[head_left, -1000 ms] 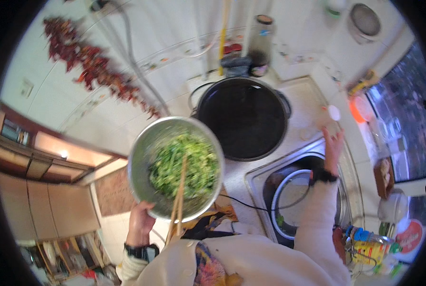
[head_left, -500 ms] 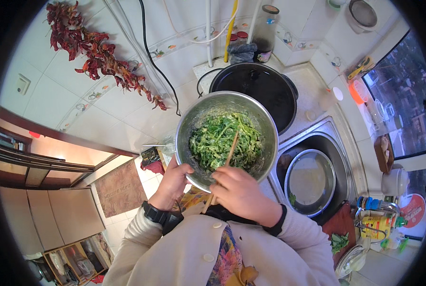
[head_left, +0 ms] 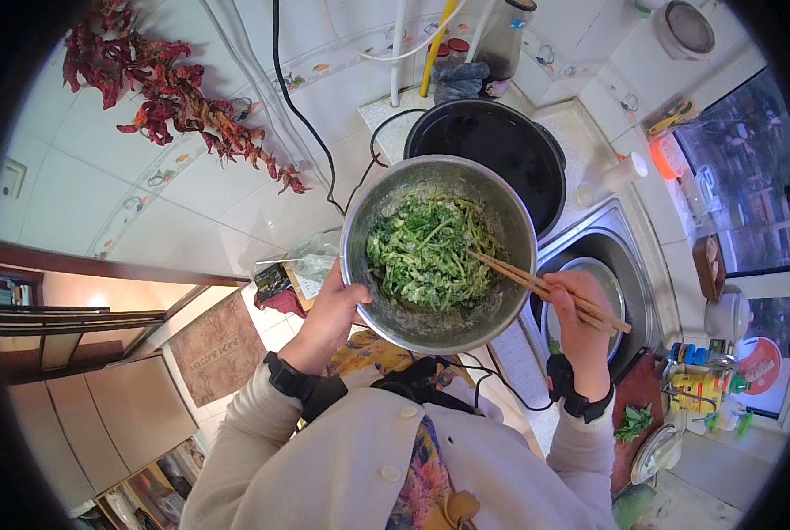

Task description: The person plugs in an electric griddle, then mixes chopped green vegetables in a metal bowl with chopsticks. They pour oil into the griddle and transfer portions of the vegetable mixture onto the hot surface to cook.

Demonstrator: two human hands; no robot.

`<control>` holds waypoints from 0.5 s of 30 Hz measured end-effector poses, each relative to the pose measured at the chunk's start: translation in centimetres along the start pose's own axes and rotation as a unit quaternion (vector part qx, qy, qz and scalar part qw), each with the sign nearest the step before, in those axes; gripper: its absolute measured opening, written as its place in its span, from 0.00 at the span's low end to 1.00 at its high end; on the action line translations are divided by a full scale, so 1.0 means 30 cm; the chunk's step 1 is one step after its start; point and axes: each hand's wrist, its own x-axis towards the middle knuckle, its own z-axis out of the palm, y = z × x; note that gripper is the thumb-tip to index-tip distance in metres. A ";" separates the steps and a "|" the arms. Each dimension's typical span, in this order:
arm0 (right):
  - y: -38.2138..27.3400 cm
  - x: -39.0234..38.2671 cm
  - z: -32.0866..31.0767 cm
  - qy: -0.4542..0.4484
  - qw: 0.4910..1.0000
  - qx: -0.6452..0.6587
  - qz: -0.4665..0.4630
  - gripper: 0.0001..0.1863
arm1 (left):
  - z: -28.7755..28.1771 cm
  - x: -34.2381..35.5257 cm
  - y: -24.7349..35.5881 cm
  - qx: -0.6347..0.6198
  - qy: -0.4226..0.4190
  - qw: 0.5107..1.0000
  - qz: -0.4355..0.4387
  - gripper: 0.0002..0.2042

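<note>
A large steel mixing bowl (head_left: 492, 329) is held up in front of me, tilted a little toward me. Chopped leafy greens (head_left: 430, 252) with a pale, flour-like coating lie in it, and more of the coating sticks to its inner wall. My left hand (head_left: 331, 309) grips the rim at the lower left, thumb over the edge. A pair of wooden chopsticks (head_left: 536, 281) is in my right hand (head_left: 581, 322), off the bowl's right side. Their tips reach over the rim to the right edge of the greens.
A wide dark pot (head_left: 492, 146) stands behind the bowl. To the right is a steel sink (head_left: 647, 291) with a metal basin (head_left: 620, 305) in it. Some leaves (head_left: 634, 423) lie on a brown cutting board (head_left: 638, 384), near bottles (head_left: 700, 389). Dried chillies (head_left: 183, 97) hang at the left wall.
My right hand has swung from the near side of the bowl out to its right, and the chopsticks now slant in from that side. The bowl sits slightly further right in view.
</note>
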 end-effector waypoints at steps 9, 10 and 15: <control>0.015 -0.068 0.228 0.040 0.923 0.300 0.238 0.12 | -0.079 0.100 0.101 0.056 -0.015 0.998 0.031 0.32; 0.011 -0.068 0.244 0.039 0.935 0.274 0.224 0.12 | -0.084 0.111 0.106 0.056 -0.020 0.997 0.043 0.32; -0.008 -0.052 0.285 0.038 0.950 0.242 0.194 0.12 | -0.114 0.142 0.126 0.093 -0.036 0.994 0.044 0.32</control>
